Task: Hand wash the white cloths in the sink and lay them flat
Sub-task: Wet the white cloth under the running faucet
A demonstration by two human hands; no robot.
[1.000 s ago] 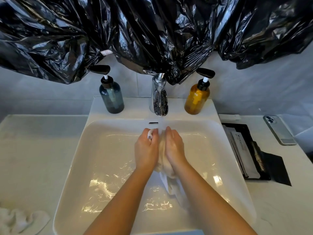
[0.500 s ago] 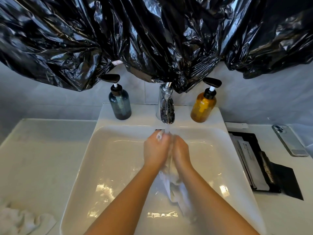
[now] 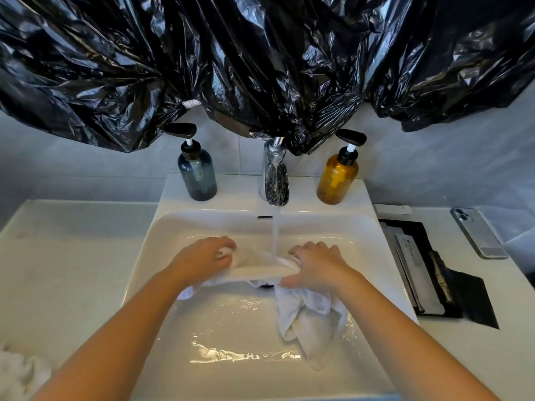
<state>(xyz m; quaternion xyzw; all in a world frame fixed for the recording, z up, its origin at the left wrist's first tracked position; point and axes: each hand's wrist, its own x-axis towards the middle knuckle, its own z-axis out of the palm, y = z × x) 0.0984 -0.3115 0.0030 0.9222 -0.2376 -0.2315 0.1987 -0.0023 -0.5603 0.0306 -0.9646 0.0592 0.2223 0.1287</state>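
A wet white cloth (image 3: 262, 266) is stretched between my hands over the white sink (image 3: 162, 256), under the water stream running from the chrome tap (image 3: 276, 180). My left hand (image 3: 207, 257) grips the cloth's left end. My right hand (image 3: 317, 263) grips its right end, and the rest of the cloth hangs down below that hand into the basin. Another crumpled white cloth (image 3: 20, 371) lies on the counter at the lower left, partly cut off by the frame edge.
A blue pump bottle (image 3: 197, 175) and an amber pump bottle (image 3: 337, 178) stand on the sink's back ledge either side of the tap. Black plastic sheeting (image 3: 260, 62) hangs above. On the right counter lie a black tray (image 3: 434, 273) and a phone (image 3: 477, 231).
My hands were pressed together rubbing the bunched cloth under the tap. They have moved apart and pulled the cloth out sideways under the running water.
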